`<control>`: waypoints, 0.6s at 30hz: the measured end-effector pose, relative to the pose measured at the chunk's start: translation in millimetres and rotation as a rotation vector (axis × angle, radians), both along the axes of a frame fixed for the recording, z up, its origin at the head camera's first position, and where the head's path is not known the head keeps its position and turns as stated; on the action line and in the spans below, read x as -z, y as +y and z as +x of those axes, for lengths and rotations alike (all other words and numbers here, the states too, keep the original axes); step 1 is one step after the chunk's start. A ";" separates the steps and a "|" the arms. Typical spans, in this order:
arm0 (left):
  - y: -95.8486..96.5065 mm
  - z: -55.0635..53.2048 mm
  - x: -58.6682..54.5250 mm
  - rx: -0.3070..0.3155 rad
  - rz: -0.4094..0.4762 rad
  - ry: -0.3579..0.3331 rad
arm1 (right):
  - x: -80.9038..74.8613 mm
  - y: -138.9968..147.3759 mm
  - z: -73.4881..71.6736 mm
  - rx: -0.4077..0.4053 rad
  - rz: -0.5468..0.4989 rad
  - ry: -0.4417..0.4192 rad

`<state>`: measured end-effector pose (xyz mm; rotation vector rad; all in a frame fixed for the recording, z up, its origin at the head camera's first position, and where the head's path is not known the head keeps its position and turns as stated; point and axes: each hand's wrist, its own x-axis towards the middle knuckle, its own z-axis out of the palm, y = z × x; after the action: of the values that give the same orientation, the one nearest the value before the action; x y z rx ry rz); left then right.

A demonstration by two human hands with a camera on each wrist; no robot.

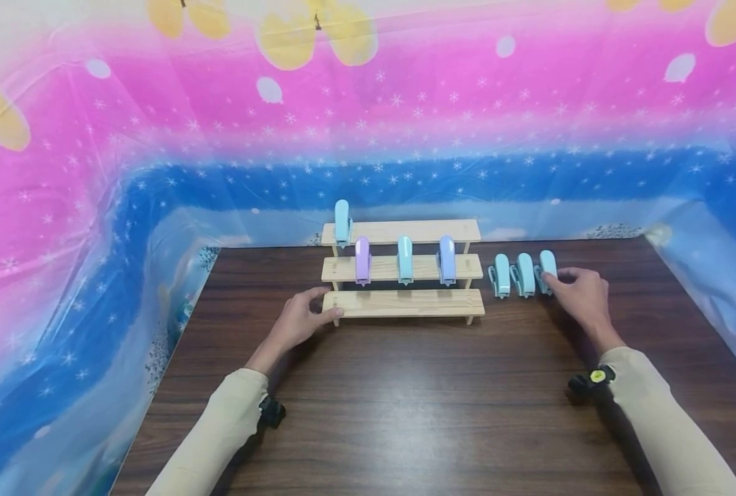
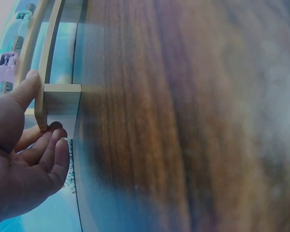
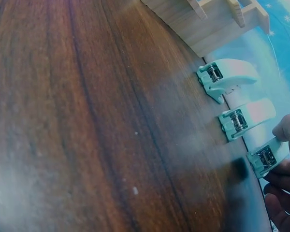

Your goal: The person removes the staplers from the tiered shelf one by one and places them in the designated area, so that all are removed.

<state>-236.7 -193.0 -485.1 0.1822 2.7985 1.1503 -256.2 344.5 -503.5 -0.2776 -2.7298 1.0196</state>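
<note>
Now, left hand [image 1: 298, 318] pinches rack [image 1: 405, 303] at lower left end; right hand [image 1: 581, 293] grips outermost teal stapler [image 1: 547, 265], right of rack. Rack jolt could topple shelved staplers [image 1: 362, 258]; slip rackward, neighbouring stapler [image 1: 525, 269].

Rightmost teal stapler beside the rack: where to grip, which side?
Probably the rounded upper body, from the right, where the right hand holds it: the rightmost stapler stands upright, and the middle stapler on its left leaves less finger room.
</note>
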 end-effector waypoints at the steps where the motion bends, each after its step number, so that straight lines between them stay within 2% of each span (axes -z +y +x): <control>1: 0.2 0.0 0.0 0.000 0.000 0.000 | 0.6 0.5 -0.1 0.000 0.001 -0.002; 18: 0.8 -0.2 -0.4 -0.010 0.002 -0.018 | 6.1 6.7 0.7 -0.019 -0.006 -0.035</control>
<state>-236.9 -192.2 -484.8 0.1580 2.7862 1.1513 -255.6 351.2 -509.6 -0.2741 -2.7661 1.0382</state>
